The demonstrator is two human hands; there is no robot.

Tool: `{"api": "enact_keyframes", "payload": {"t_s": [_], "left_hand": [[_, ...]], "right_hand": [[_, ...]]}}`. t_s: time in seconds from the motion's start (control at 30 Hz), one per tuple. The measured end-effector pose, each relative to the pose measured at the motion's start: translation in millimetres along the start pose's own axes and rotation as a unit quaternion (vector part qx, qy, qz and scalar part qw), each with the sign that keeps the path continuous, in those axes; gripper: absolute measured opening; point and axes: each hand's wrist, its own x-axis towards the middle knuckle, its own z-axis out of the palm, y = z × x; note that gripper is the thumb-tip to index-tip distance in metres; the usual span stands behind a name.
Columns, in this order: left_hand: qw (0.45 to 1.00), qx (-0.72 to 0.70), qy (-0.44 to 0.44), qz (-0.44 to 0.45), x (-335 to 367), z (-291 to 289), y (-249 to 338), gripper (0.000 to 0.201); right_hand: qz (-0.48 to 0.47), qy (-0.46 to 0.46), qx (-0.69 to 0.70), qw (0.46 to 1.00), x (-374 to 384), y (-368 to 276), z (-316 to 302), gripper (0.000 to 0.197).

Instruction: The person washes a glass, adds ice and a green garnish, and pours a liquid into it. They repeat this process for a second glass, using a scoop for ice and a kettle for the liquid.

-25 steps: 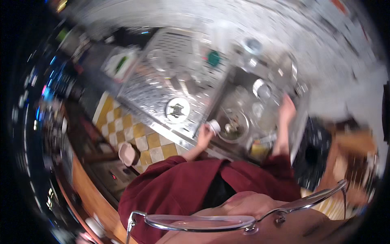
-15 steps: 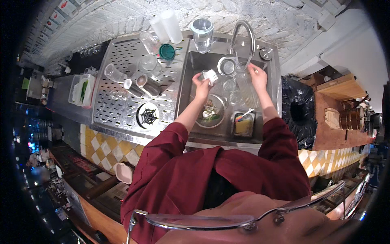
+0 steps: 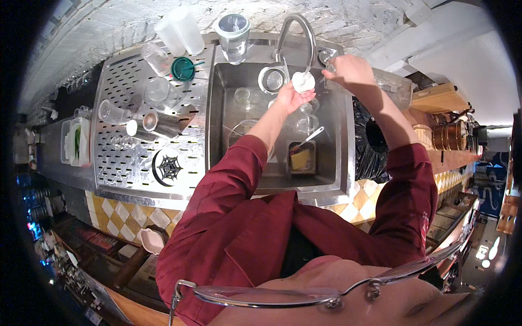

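Just under the faucet spout, my left hand (image 3: 294, 100) is palm up, its fingers around a white, rounded, sponge-like thing (image 3: 303, 82). My right hand (image 3: 351, 71) is raised at the sink's far right corner, fingers curled around the end of a tall clear ribbed container (image 3: 395, 89). That container lies tilted out past the sink's right edge, partly behind my right forearm. Below my hands in the sink are clear glasses (image 3: 308, 123), a metal strainer (image 3: 273, 80) and a square metal tub (image 3: 303, 162) with a white-handled utensil (image 3: 312, 136). My left sleeve partly hides a round bowl (image 3: 243, 130).
On the perforated drainboard (image 3: 117, 174) to the left stand metal shakers (image 3: 159, 124), clear cups (image 3: 111, 111) and a green lid (image 3: 183, 69). A lidded clear jug (image 3: 232, 38) stands behind the sink beside the faucet (image 3: 296, 32). A black bin bag (image 3: 370, 155) hangs at right.
My right hand has lifted the ribbed container from the sink and swung it right. My left hand has brought the white thing under the spout. The view has shifted to the right.
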Motion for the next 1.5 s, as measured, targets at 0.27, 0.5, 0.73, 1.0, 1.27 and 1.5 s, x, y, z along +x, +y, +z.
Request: {"api": "enact_keyframes", "payload": {"t_s": [0.27, 0.5, 0.73, 1.0, 1.27, 1.5], "left_hand": [[0.999, 0.002, 0.047, -0.021, -11, 3, -9, 0.051], [0.993, 0.018, 0.100, -0.062, -28, -19, -5, 0.057], [0.956, 0.259, 0.136, -0.026, -38, -15, 4, 0.038], [0.983, 0.177, 0.043, 0.011, -17, 42, 36, 0.039], [0.978, 0.174, 0.055, -0.103, -22, -18, 19, 0.057], [0.978, 0.184, 0.094, -0.030, -49, -14, 23, 0.040]], "right_hand": [[-0.054, 0.003, -0.024, 0.998, -8, -2, -21, 0.040], [-0.068, 0.064, -0.019, 0.995, -11, -2, 24, 0.039], [-0.097, 0.195, 0.249, 0.944, 2, 34, 114, 0.033], [0.267, 0.083, 0.669, 0.688, -75, 30, 110, 0.035], [0.298, 0.165, 0.731, 0.591, -139, 16, 112, 0.034], [0.307, 0.170, 0.732, 0.585, -158, 14, 114, 0.033]]}}
